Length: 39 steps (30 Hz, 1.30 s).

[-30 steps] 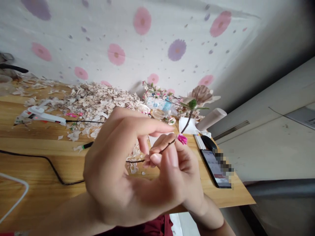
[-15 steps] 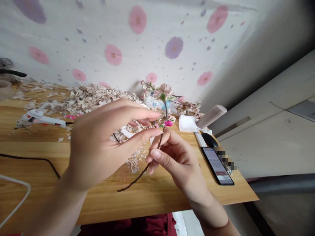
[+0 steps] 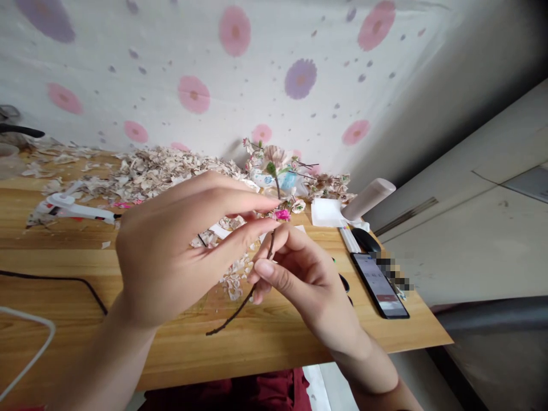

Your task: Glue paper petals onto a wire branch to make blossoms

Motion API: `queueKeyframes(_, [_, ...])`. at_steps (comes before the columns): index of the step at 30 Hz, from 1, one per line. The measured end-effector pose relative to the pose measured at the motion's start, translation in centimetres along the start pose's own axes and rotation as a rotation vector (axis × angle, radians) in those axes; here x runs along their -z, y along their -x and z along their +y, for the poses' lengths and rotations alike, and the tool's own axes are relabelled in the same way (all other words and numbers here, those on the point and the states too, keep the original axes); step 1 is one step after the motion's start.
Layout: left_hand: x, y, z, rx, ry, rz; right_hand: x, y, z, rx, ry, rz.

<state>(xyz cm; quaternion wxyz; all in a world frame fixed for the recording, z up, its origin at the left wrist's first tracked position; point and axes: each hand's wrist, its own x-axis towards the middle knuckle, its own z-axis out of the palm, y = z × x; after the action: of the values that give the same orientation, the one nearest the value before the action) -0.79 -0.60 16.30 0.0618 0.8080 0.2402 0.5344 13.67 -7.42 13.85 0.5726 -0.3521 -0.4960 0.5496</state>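
A thin brown artificial flower stem (image 3: 231, 319) runs up through my right hand (image 3: 295, 274), whose thumb and fingers pinch it near the middle. Its lower end curves down to the left over the table. Near the top it carries a green bud (image 3: 271, 169), with a small bright pink flower (image 3: 282, 215) lower down. My left hand (image 3: 180, 240) comes in from the left, thumb and forefinger above and below the pink flower at the stem. The fingertips close around the flower's left side, and whether they press on it is hard to see.
A pile of pale petals (image 3: 171, 162) spreads along the back of the wooden table (image 3: 180, 354). A white glue gun (image 3: 77, 208) lies left. Finished-looking flowers (image 3: 276, 154) stand behind my hands. At right are a phone (image 3: 381, 285), a black mouse (image 3: 365, 240) and a pale cylinder (image 3: 370, 198).
The upper stem and pink flower have shifted slightly left, so the flower now sits between my left fingertips. My right hand still grips the stem.
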Motion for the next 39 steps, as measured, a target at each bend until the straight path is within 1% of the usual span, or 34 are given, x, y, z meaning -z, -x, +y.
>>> queueKeyframes(4, [-0.1, 0.0, 0.1, 0.003, -0.015, 0.01, -0.1, 0.0, 0.0, 0.005, -0.015, -0.005])
queueKeyframes(15, [0.1, -0.8, 0.4, -0.11, -0.073, 0.005, 0.1, 0.0, 0.1, -0.001, -0.048, -0.024])
queueKeyframes(22, [0.2, -0.7, 0.3, -0.094, -0.061, 0.019, 0.0, 0.0, 0.1, -0.021, -0.057, -0.021])
queueKeyframes(25, [0.4, -0.5, -0.1, -0.091, -0.039, 0.05, 0.5, -0.2, 0.0, -0.046, -0.088, -0.03])
queueKeyframes(28, [0.8, -0.5, -0.3, -0.055, -0.048, 0.122, 1.7, -0.6, -0.1, -0.066, -0.113, -0.086])
queueKeyframes(29, [0.9, -0.5, -0.3, -0.025, -0.058, 0.129, 2.3, -0.8, -0.2, -0.075, -0.11, -0.111])
queueKeyframes(31, [1.2, -0.6, -0.3, 0.014, -0.077, 0.097, 3.2, -1.1, -0.4, -0.101, -0.092, -0.146])
queueKeyframes(33, [1.5, -0.5, -0.4, 0.012, -0.097, 0.033, 3.9, -1.3, -0.5, -0.134, -0.09, -0.158])
queueKeyframes(36, [1.6, -0.4, -0.5, -0.031, -0.136, -0.046, 4.4, -1.2, -0.6, -0.202, -0.157, -0.19])
queueKeyframes(39, [1.7, -0.2, -0.4, -0.049, -0.148, -0.081, 4.5, -1.1, -0.6, -0.256, -0.229, -0.24])
